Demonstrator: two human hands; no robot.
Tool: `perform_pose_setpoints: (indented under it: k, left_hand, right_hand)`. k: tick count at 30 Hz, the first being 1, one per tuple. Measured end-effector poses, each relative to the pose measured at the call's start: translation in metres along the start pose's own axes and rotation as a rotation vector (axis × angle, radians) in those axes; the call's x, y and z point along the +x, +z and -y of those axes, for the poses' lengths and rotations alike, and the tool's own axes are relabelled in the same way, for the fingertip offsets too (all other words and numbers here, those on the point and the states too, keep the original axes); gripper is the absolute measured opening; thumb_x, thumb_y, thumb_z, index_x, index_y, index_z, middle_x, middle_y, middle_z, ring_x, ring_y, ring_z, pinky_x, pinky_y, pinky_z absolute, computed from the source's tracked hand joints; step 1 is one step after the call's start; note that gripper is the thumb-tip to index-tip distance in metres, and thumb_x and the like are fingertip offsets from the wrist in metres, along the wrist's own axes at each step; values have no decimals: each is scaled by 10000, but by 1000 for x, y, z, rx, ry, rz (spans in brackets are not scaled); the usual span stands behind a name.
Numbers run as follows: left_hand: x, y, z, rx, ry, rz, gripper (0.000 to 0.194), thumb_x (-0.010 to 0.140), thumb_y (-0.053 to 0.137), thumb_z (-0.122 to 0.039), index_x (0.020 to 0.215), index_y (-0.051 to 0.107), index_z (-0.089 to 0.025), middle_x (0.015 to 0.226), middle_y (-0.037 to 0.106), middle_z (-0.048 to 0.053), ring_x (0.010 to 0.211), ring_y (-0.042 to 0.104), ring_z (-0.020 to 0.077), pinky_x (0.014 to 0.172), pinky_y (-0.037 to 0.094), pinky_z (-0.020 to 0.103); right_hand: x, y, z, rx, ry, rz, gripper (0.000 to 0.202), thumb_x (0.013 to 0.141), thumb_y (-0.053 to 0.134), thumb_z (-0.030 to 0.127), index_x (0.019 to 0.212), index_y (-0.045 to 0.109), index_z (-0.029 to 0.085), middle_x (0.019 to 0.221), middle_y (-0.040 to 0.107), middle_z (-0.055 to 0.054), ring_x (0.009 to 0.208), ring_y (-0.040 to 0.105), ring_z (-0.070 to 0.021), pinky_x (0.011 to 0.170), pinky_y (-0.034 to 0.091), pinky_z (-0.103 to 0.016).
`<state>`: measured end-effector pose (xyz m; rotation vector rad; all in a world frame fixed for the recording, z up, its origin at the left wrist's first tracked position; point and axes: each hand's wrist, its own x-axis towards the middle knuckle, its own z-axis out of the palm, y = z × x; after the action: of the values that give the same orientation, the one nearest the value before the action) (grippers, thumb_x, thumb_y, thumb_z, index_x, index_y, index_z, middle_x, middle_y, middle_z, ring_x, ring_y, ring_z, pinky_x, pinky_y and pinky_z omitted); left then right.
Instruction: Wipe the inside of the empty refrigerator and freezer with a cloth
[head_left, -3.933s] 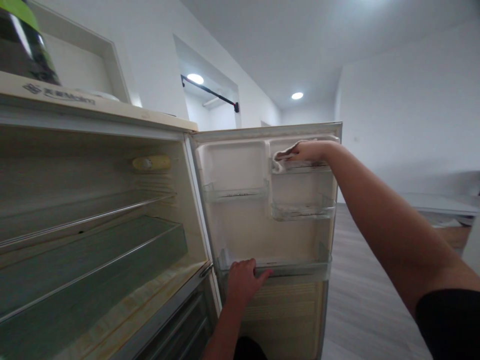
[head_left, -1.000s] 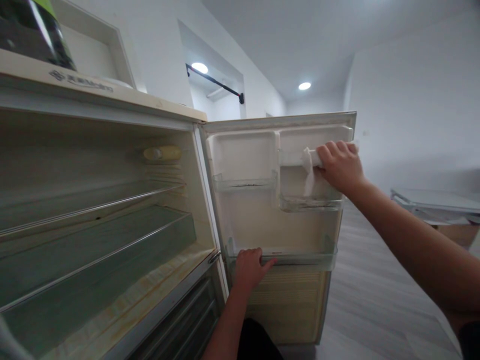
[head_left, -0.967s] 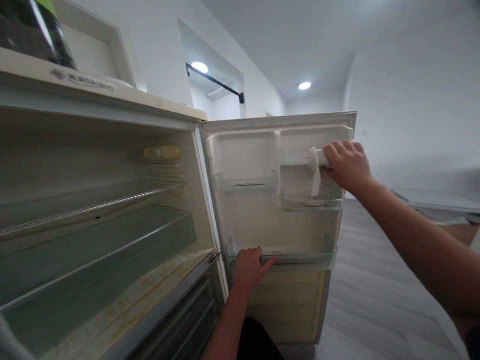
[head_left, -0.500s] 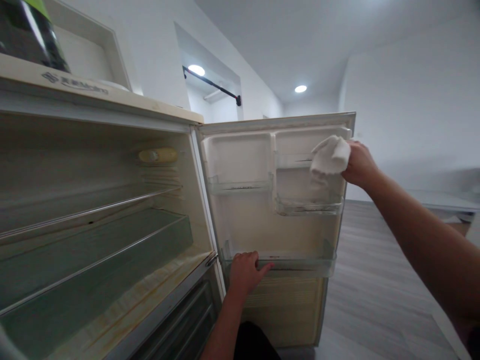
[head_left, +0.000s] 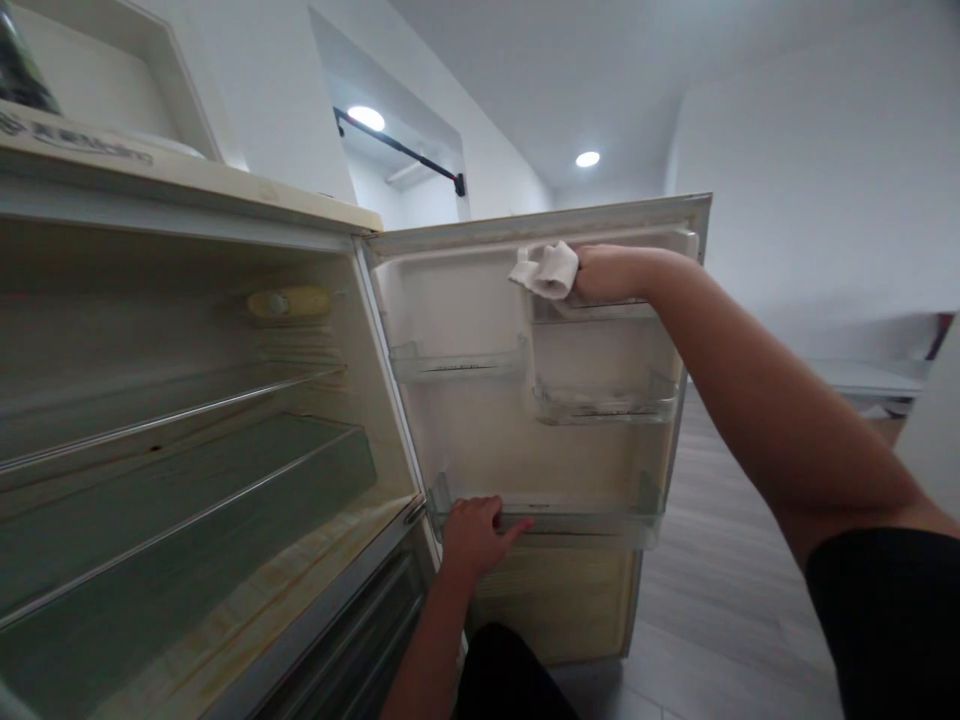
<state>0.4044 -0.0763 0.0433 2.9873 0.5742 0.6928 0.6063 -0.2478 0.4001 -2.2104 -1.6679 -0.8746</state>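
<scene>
A crumpled white cloth (head_left: 546,269) is bunched in the fingers of the right hand (head_left: 606,274), which is closed around it and presses it against the top of the inner liner of the open cream-coloured refrigerator door (head_left: 480,430), at the divider between the two upper compartments. The cloth sticks out to the left of the knuckles, toward the hinge side, so the wad leads the hand along the door's upper edge; the forearm reaches in from the right and crosses in front of the small upper clear plastic door shelf (head_left: 600,310). Below it sits a second clear shelf (head_left: 604,405), and to the left a shallower clear shelf (head_left: 457,362). The left hand (head_left: 474,532) is far lower, its fingers curled over and gripping the rim of the long bottom door bin (head_left: 585,520), well apart from the cloth; the right hand is the only one near it. Further left, the refrigerator cabinet (head_left: 187,420) stands open with glass shelves edged in metal (head_left: 195,500), a yellowish lamp cover (head_left: 289,302) on its back wall and stained flooring at the bottom. Beyond the door lie a grey plank floor (head_left: 720,600) and white walls with recessed ceiling lights (head_left: 587,159).
</scene>
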Motion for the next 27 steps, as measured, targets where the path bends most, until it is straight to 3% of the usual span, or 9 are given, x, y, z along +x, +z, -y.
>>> perform_pose_setpoints:
  k: [3, 7, 12, 15, 18, 20, 22, 24, 27]
  left_hand:
    - [-2, -1, 1, -3, 9, -4, 591, 913, 475, -783, 725, 564, -230, 772, 715, 37, 805, 676, 243, 828, 411, 374]
    - [-2, -3, 0, -9, 14, 2, 586, 912, 484, -778, 737, 582, -227, 775, 720, 37, 794, 675, 245, 830, 410, 378]
    - [2, -4, -4, 1, 4, 3, 592, 915, 471, -782, 733, 579, -229, 782, 726, 42, 801, 680, 249, 834, 406, 383]
    - [4, -2, -5, 15, -5, -4, 595, 919, 461, -782, 735, 577, -228, 767, 720, 43, 797, 684, 249, 828, 406, 383]
    - [5, 1, -6, 31, -6, -22, 607, 917, 449, -791, 741, 581, -226, 758, 716, 45, 801, 690, 254, 834, 408, 388]
    - [6, 3, -5, 33, 1, -31, 624, 920, 422, -801, 748, 586, -224, 761, 717, 48, 804, 692, 260, 839, 410, 393]
    - [6, 4, -5, 28, 6, -30, 640, 920, 399, -810, 751, 591, -223, 759, 718, 52, 796, 690, 260, 841, 410, 395]
    - [7, 5, -5, 21, 3, -20, 646, 919, 395, -814, 748, 592, -223, 756, 717, 53, 789, 688, 259, 843, 411, 397]
    - [8, 5, -6, 18, -5, -16, 639, 920, 402, -809, 745, 591, -224, 766, 721, 57, 795, 687, 263, 840, 410, 401]
  right_hand:
    - [-5, -6, -9, 3, 80, 46, 271, 818, 665, 162, 1071, 761, 152, 1157, 750, -119, 1074, 659, -301, 975, 494, -420]
    - [-25, -16, -18, -137, 290, 26, 282, 881, 567, 99, 1091, 751, 65, 1227, 720, -184, 1141, 651, -320, 985, 481, -427]
    - [-30, -19, -10, -181, 336, 16, 314, 949, 477, 154, 1090, 740, 59, 1231, 703, -214, 1183, 632, -338, 963, 481, -404]
    - [-42, -3, 9, -105, 306, -242, 379, 990, 417, 217, 1241, 685, 123, 1297, 671, -199, 1220, 585, -332, 975, 482, -419]
    - [-68, 36, 28, -120, 34, -498, 449, 1019, 382, 266, 1421, 570, 197, 1433, 587, -160, 1369, 460, -326, 1090, 418, -491]
    - [-83, 67, 33, -136, -256, -446, 456, 1012, 412, 279, 1435, 557, 190, 1418, 595, -149, 1379, 456, -327, 1120, 389, -529]
    - [-91, 91, 29, -138, -449, -308, 435, 999, 424, 249, 1396, 585, 173, 1361, 633, -146, 1304, 522, -310, 1098, 408, -505]
    - [-90, 103, 21, -154, -415, -175, 407, 984, 428, 205, 1337, 623, 145, 1296, 669, -165, 1186, 588, -295, 1020, 451, -443]
    - [-80, 101, 11, -209, -226, -34, 379, 978, 438, 194, 1278, 654, 108, 1227, 699, -193, 1054, 630, -287, 898, 463, -374]
